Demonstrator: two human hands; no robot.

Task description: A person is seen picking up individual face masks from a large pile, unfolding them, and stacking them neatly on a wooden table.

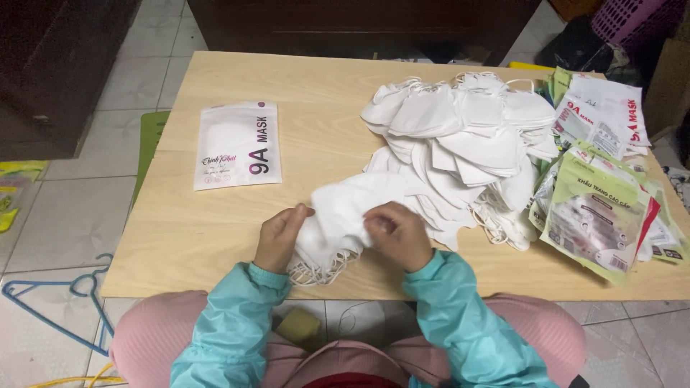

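A small stack of white face masks (338, 215) lies at the near edge of the low wooden table (215, 237), ear loops hanging over the edge. My left hand (279, 236) grips the stack's left side and my right hand (399, 233) presses on its right side. Behind them spreads a large heap of loose white masks (467, 136). A sealed white and purple mask pouch (237, 145) lies flat to the left, apart from my hands.
Green and white empty pouches (600, 208) pile up at the table's right edge. A blue clothes hanger (57, 302) lies on the tiled floor at left. Dark furniture (359, 25) stands beyond the table. A purple basket (625, 18) sits far right.
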